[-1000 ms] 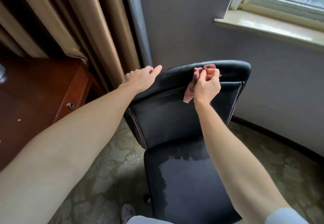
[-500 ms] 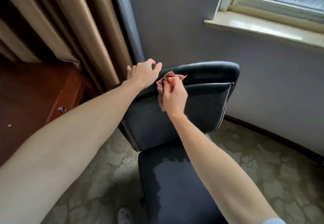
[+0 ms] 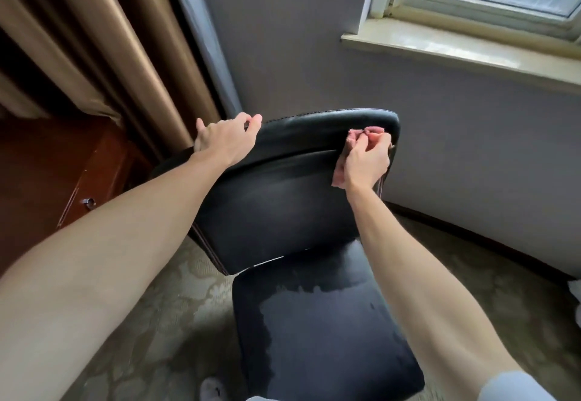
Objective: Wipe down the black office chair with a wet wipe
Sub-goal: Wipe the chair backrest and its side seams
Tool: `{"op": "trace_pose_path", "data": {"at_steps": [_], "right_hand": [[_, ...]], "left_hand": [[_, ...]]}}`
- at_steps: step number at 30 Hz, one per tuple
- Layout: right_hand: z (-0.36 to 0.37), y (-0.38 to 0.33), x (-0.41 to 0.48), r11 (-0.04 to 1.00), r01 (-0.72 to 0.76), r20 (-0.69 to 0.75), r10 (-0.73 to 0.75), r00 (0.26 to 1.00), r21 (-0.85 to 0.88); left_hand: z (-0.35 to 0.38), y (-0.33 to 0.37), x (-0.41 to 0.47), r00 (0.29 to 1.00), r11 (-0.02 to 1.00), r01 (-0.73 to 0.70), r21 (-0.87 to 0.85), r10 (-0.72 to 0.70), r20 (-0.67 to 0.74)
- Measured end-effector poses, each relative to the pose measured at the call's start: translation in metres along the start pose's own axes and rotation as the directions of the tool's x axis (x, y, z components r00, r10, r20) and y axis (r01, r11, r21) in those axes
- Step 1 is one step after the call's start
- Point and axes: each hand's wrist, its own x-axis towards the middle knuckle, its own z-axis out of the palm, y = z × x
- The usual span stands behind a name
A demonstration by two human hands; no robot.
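Two hands: left hand (image 3: 224, 139) and right hand (image 3: 366, 161), both at the far upper edge of the chair (image 3: 283, 205), well apart.
Left hand: on the top left corner of the backrest (image 3: 276, 180); fingers bent over the far edge, thumb spread out to the left, holding the corner.
Right hand: at the top right end of the backrest; fingers curled tight round the wipe (image 3: 355, 135), pressing it to the padding.
Wipe: pink, bunched; one fold shows above the fingers, a tail hangs below the palm on its left side.
Chair: black, mid-scene; backrest far, seat (image 3: 323, 337) near.
Seat: dark band at its far end next to the backrest, duller patch nearer.
Curtain (image 3: 125, 55): tan, hanging in folds, far left.
Desk (image 3: 63, 180): brown wood, left; drawer with a metal knob (image 3: 89, 202).
Window sill (image 3: 456, 51): pale, far right, set in a grey wall (image 3: 298, 39).
Carpet (image 3: 157, 322): patterned, under the chair.
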Motion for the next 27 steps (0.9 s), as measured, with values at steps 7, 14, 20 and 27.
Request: {"op": "trace_pose_path", "data": {"at_steps": [7,14,20,27], "right_hand": [[0.055,-0.020,-0.084,0.961,0.244,0.416,-0.277,0.866,0.131],[0.039,-0.020,-0.051,0.974,0.224,0.243,-0.222,0.944,0.019],[0.065,-0.030,-0.095,0.983,0.165,0.258,-0.181,0.949,0.080],[0.104,-0.032,-0.188,0.954,0.256,0.478,-0.300,0.825,0.157]], "left_hand": [[-0.006,-0.007,-0.006,0.999,0.994,0.038,-0.103,-0.037,0.016],[-0.017,-0.075,-0.022,0.986,0.981,0.167,-0.093,-0.164,0.040],[-0.011,-0.100,-0.026,0.969,0.967,0.216,-0.138,-0.196,0.147],[-0.013,-0.118,-0.040,0.972,0.955,0.217,-0.202,-0.191,0.140]]}}
